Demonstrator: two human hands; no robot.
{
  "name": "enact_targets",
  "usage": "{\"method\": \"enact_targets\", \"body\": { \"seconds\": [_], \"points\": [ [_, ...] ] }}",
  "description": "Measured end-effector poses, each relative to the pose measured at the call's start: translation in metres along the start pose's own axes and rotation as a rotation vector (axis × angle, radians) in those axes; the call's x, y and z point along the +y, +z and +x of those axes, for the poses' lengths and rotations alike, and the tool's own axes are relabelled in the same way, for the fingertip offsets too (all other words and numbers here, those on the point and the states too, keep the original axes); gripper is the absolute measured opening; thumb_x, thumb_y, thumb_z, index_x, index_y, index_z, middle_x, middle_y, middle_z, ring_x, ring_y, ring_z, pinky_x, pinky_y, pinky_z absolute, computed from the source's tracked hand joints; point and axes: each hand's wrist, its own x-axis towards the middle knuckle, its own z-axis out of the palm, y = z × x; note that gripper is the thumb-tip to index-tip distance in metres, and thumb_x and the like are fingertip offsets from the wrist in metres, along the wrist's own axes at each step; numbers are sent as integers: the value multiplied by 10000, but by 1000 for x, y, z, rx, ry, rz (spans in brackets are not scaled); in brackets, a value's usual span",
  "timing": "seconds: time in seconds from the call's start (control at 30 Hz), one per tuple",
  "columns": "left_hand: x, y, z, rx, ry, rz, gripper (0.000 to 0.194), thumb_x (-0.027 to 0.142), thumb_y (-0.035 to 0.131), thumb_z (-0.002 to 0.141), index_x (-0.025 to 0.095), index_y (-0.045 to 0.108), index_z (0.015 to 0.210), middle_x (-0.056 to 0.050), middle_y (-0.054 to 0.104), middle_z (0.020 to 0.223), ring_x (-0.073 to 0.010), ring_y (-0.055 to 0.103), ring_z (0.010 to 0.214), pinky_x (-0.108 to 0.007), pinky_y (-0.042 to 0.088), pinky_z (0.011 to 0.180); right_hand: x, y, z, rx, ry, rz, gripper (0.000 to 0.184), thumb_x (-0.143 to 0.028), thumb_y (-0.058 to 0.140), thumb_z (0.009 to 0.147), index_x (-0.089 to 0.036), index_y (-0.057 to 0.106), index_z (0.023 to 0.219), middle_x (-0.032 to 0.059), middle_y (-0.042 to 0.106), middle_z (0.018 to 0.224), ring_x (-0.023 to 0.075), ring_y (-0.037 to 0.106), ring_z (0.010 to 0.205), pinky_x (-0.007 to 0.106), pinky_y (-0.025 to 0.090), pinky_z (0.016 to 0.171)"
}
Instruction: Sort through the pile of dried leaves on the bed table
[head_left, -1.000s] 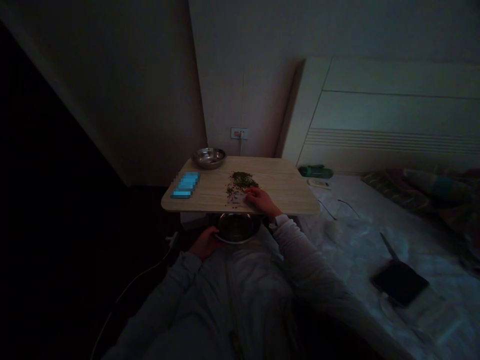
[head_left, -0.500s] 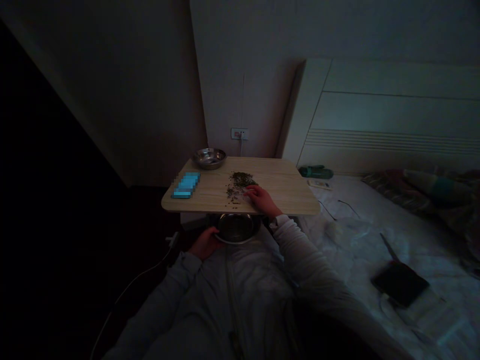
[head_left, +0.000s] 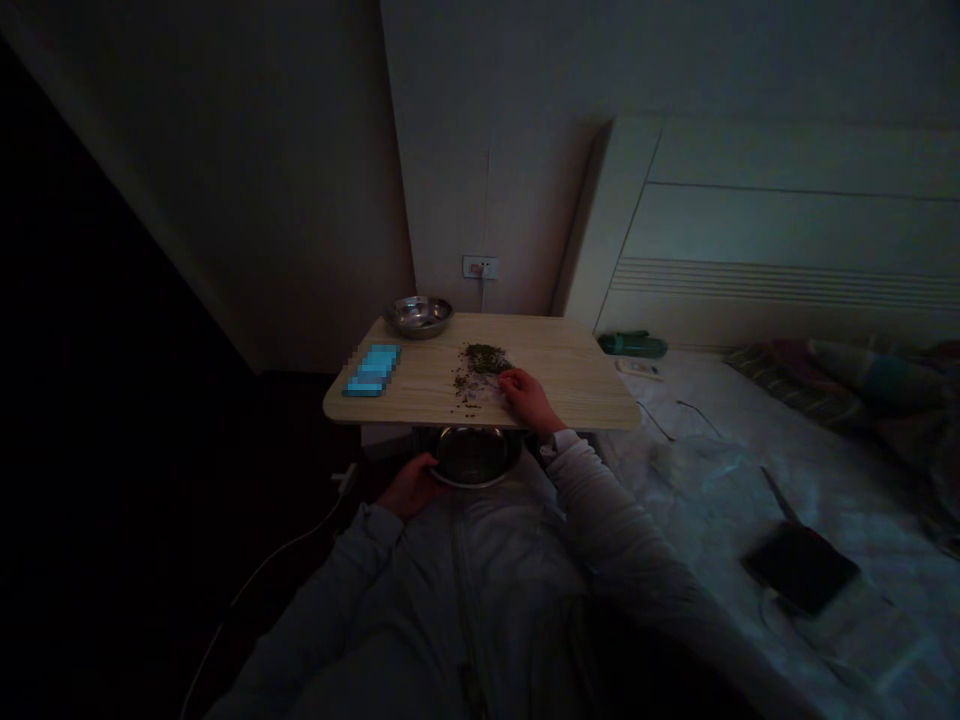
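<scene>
My left hand (head_left: 409, 486) grips the left rim of a metal bowl (head_left: 472, 458), which I hold at my lap below the front edge of the small wooden table (head_left: 574, 365). Dark green and brown bits (head_left: 486, 360), like dried leaves or seeds, lie loosely piled on the tabletop, with some scattered toward the front edge. Over the right side of this pile is my right hand (head_left: 528, 400), its fingers pinched together. Whatever they hold, if anything, is too small to make out in the dim light.
A second metal bowl (head_left: 419, 317) stands at the table's back left, with a lit phone (head_left: 373, 370) in front of it. On the bed to the right lie a green bottle (head_left: 634, 344), a remote (head_left: 638, 370) and a dark flat object (head_left: 801, 566). A white cable (head_left: 262, 562) runs along the left.
My right hand has drawn slightly to the right, and its fingers have come closer together. My left hand and the bowl stay where they were.
</scene>
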Motion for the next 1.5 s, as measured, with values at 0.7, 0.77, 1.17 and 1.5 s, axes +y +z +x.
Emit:
{"method": "enact_targets", "body": {
  "seconds": [0.7, 0.77, 1.17, 1.5],
  "points": [
    [-2, 1, 0, 5, 14, -22, 166, 32, 534, 764, 150, 640, 810, -55, 750, 697, -197, 722, 663, -311, 603, 683, -4, 1, -2, 108, 29, 48, 235, -428, 659, 779, -213, 566, 799, -44, 618, 624, 95, 511, 490, 230, 423, 505],
    [-2, 1, 0, 4, 13, -34, 165, 35, 545, 755, 159, 635, 815, -36, 737, 667, -191, 711, 630, -313, 603, 661, -6, 1, -3, 111, 19, 30, 216, -406, 659, 776, -213, 564, 786, -42, 615, 617, 99, 516, 504, 232, 426, 515],
    [-5, -2, 4, -21, 41, -12, 152, 52, 539, 776, 152, 647, 814, -63, 762, 728, -209, 733, 706, -307, 588, 673, -1, -1, -1, 104, -52, 9, 218, -435, 612, 755, -230, 538, 759, -28, 597, 618, 131, 516, 559, 249, 412, 517],
    [-2, 3, -3, -3, 6, -23, 191, 57, 511, 787, 142, 662, 867, -70, 755, 696, -225, 735, 708, -318, 581, 677, -3, 0, -2, 121, -28, 33, 231, -440, 622, 742, -229, 532, 771, -31, 598, 626, 126, 521, 565, 251, 428, 534]
  ]
}}
